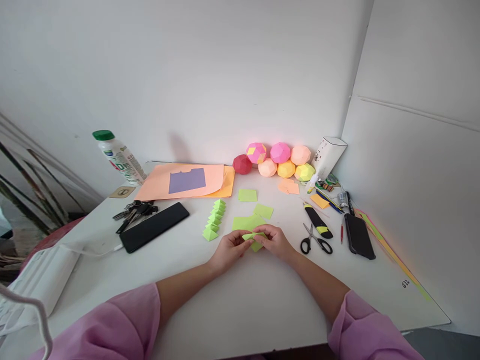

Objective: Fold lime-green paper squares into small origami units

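A small piece of green folded paper (256, 242) is held between both hands over the middle of the table. My left hand (231, 247) pinches its left side with thumb and fingers. On its right side, my right hand (275, 241) is closed on the same paper. Just behind the hands lie flat green paper pieces (242, 221), with another green piece (263, 211) and a green rectangle (248, 195) farther back. To the left stands a row of several folded green paper units (214, 220), nested together.
Scissors (316, 240), a cutter (318, 220) and a phone (359, 236) lie right. Several paper balls (280, 152) are stacked against the wall. Left are a black power bank (154, 227), keys (137, 212), a bottle (122, 160) and orange sheets (157, 182).
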`<state>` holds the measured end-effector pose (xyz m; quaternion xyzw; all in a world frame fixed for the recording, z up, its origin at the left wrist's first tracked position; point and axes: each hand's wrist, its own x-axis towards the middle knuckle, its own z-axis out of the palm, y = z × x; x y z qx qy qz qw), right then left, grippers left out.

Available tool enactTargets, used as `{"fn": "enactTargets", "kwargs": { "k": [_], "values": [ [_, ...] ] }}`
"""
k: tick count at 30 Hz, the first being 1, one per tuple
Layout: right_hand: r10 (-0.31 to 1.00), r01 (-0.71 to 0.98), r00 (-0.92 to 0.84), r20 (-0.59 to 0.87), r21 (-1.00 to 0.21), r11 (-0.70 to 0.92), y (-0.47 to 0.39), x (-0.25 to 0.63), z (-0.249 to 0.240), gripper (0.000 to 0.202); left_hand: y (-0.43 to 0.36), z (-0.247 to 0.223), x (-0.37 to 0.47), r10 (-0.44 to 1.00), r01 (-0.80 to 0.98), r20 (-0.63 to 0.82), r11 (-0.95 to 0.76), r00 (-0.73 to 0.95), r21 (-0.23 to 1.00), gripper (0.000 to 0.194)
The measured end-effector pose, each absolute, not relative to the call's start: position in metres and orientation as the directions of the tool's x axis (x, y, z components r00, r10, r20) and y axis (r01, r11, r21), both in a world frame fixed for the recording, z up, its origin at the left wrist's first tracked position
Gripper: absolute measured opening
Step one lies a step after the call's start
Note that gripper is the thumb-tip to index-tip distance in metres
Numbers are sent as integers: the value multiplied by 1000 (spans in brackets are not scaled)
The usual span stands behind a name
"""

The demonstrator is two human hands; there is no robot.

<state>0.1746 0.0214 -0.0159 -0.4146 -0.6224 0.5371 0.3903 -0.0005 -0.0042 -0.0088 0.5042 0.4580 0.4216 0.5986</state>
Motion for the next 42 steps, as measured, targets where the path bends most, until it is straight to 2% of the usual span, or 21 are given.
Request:
{"fn": "enactTargets", "kwargs": {
  "k": [7,14,42],
  "values": [
    [929,180,-364,71,-973,145,22,176,-17,26,-2,-13,1,970,-130,-117,147,215,981,34],
    [925,166,-371,79,-975,150,23,176,-16,25,-2,-10,0,969,-168,-128,165,212,972,33],
    [929,130,-370,-11,-991,40,25,177,-10,28,-1,-12,-2,981,-229,-111,145,156,962,23]
  ]
}}
